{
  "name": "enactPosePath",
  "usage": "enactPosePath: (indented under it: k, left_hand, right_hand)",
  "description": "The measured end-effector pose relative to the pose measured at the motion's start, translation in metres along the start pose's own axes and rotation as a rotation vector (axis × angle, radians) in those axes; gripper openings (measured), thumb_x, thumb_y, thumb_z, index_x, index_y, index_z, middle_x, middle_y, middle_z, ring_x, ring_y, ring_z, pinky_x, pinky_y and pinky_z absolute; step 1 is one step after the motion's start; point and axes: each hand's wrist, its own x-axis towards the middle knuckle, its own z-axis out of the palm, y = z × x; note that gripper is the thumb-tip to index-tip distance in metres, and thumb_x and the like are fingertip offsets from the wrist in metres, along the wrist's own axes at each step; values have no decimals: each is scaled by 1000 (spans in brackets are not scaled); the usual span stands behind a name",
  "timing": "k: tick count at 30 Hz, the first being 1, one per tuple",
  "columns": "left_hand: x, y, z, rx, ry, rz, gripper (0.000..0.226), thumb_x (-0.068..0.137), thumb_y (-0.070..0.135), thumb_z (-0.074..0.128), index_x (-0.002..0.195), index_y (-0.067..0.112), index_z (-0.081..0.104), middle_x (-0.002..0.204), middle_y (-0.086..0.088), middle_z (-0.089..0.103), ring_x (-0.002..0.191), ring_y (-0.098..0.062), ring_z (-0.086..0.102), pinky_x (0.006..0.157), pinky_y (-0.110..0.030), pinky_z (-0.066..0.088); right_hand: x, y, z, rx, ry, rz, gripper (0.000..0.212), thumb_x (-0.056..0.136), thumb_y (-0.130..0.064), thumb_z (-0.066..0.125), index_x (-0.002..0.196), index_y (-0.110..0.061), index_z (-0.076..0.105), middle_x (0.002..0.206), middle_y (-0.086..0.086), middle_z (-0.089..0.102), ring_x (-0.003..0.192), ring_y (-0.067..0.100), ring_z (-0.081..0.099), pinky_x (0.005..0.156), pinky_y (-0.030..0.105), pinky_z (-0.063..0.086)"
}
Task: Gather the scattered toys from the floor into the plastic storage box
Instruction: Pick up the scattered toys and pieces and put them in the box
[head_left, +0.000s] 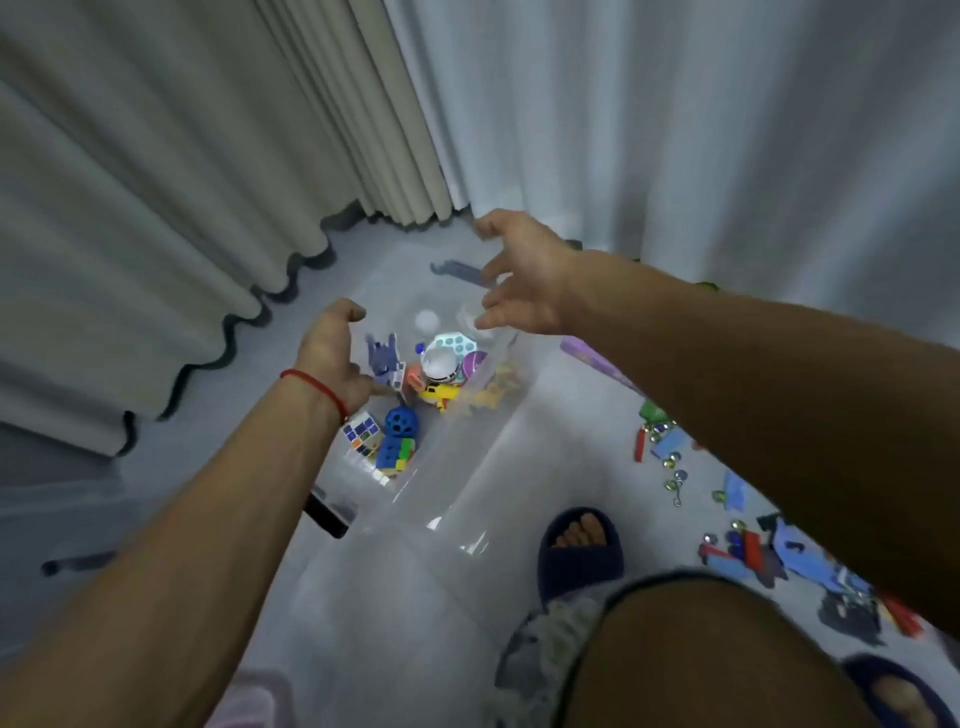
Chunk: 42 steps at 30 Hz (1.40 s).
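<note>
A clear plastic storage box (467, 493) stands on the pale floor in the middle of the view. Inside lie a puzzle cube (363, 434), a blue holed ball (401, 422), a white round toy (440, 364), a yellow toy (441, 396) and several more. My left hand (332, 351), a red string at its wrist, hovers at the box's left side with fingers curled; the clear rim hides whether it grips anything. My right hand (519, 275) reaches over the far right of the box, fingers spread and empty.
Loose toys lie on the floor to the right: a purple piece (597, 361), red and green bits with marbles (655, 441), blue pieces (753, 556). My slippered foot (582, 551) and knee (727, 649) are beside the box. Curtains (208, 208) hang close behind it.
</note>
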Motion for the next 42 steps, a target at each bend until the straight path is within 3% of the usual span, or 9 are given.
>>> enactPosePath:
  k: [3,6,11,16,26,31,36,39,42]
  left_hand:
    - [-2,-8,1,110,29,103,57,79,28,60,133,18,45,141,-13,36,129,-37,39,89,-54,48]
    - [-26,-35,18,128,-55,267,26,81,18,59,107,14,58,102,-8,52,92,-23,54,75,-37,55]
    - [-68,-125,66,358,-433,262,28,76,18,60,104,17,61,94,-8,58,88,-20,56,78,-40,56]
    - [-73,-213,109,786,-714,104,22,88,13,62,109,15,65,103,-15,63,93,-26,61,80,-44,59]
    - [-61,-338,182,1248,-1005,352,12,86,21,61,98,23,63,94,0,68,86,-21,65,76,-37,55]
    - [-64,-368,181,1176,-1089,407,18,83,13,59,88,30,64,90,18,71,86,0,64,77,-31,56]
    - [-67,-373,184,1157,-1068,421,22,88,7,61,94,27,65,92,11,72,88,-4,66,79,-33,58]
    - [-79,-372,197,970,-1047,187,15,93,7,57,100,14,68,96,-6,73,93,-24,69,78,-40,61]
    - [-93,-378,209,744,-988,-244,25,97,22,51,106,5,68,106,-20,70,102,-38,67,81,-46,59]
  right_hand:
    - [-24,8,-34,-300,97,6,55,93,-47,51,128,-6,54,106,14,44,86,30,47,90,46,53]
    - [-66,28,-103,-607,255,35,43,94,-44,54,118,-8,60,107,11,51,86,27,52,77,39,52]
    - [-171,92,-225,-982,507,231,35,97,-34,55,113,-4,62,107,14,63,94,31,64,75,39,58]
    - [-234,184,-304,-896,625,417,27,98,-19,50,107,4,62,99,19,64,80,27,61,73,43,56]
    - [-256,379,-401,-709,1368,598,61,84,-41,71,135,-20,45,135,17,45,122,39,48,95,49,49]
    - [-243,419,-426,-1054,1360,380,41,94,-48,56,128,-27,48,129,12,49,111,34,48,88,46,48]
    - [-241,427,-437,-941,1365,211,19,100,-29,55,116,-20,56,121,8,54,105,26,50,90,40,52]
    - [-233,406,-413,-732,1473,83,17,97,-34,57,107,-19,59,106,1,60,94,19,58,84,38,55]
    - [-212,364,-347,-650,1244,-223,17,96,-37,58,98,-21,62,95,-6,65,89,8,60,80,26,51]
